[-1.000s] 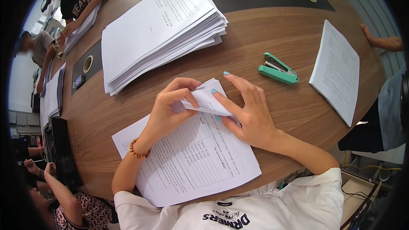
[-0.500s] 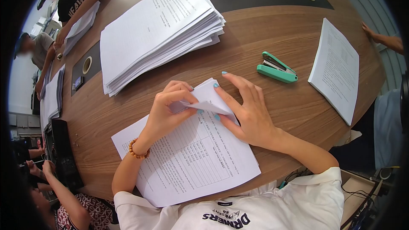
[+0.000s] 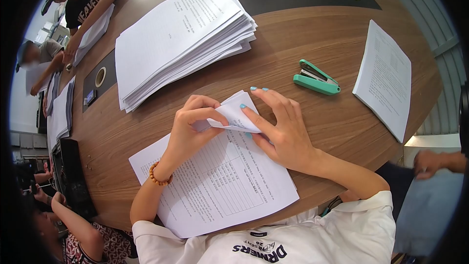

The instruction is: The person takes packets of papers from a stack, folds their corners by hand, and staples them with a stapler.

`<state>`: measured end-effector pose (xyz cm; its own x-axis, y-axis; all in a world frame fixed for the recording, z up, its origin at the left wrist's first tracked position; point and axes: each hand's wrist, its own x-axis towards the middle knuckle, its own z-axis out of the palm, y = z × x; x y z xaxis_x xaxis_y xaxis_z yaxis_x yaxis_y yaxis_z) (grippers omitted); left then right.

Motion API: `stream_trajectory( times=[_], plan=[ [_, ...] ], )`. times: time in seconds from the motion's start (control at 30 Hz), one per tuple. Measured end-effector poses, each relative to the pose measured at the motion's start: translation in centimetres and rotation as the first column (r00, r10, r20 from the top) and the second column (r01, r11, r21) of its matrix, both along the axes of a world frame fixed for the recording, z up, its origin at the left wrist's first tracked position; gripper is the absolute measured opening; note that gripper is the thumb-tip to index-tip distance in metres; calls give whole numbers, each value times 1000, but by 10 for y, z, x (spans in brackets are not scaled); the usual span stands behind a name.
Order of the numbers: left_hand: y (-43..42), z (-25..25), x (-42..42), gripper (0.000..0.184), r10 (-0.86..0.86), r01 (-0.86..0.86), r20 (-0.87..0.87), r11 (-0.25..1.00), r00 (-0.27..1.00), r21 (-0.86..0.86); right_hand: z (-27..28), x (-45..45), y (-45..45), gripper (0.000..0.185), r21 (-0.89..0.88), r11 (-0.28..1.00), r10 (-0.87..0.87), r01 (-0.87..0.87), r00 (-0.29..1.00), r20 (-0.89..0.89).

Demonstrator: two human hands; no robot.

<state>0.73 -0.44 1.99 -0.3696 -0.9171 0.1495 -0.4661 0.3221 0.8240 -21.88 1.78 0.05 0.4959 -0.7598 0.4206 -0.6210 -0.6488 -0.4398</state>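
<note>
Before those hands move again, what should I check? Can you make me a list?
1. Left hand pinching the raised flap: ok.
2. Right hand touching the printed papers: ok.
3. Printed papers completely flat: not ok, the flap sticks up.
4. Green stapler apart from both hands: ok.
5. Tall paper stack neatly squared: not ok, edges are uneven.
6. Number of sheets raised: cannot tell.

White printed paper document (image 3: 224,181), thin, looks like several sheets. Lying skewed on the brown wood-grain table (image 3: 342,129), at the near edge from where I'm standing. Mostly flat; far corner bent up into a curled flap, pinched, faint print showing on it. Top page: dense black text plus a ruled grid mid-page. Lines run sideways to the wearer. Print too small to read.
</note>
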Motion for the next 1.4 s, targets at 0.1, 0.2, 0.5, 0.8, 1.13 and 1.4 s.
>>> stream_trajectory(
  times=[0.1,0.2,0.5,0.8,1.13,1.4],
  plan=[
    [1,3,-4,20,67,-50,-124,990,990,135,-2,1,0,55,-3,1000,-9,9,1000,-6],
    [0,7,-7,20,109,-74,-169,977,980,198,0,1,-1,52,46,998,-50,48,998,44],
    [-2,-6,0,24,-25,24,-86,1000,996,-5,0,0,-3,53,16,1000,-9,9,1000,1],
    [-1,-2,0,24,-7,7,-25,1000,1000,-16,-1,0,-1,54,-29,999,-16,15,1000,-16],
    [-3,-3,2,25,-67,67,-34,998,997,2,-1,-1,-3,57,42,999,-17,17,1000,-8],
    [-2,-5,0,29,-22,20,-88,1000,996,-17,0,-1,0,58,72,997,-4,4,1000,4]
  ],
)
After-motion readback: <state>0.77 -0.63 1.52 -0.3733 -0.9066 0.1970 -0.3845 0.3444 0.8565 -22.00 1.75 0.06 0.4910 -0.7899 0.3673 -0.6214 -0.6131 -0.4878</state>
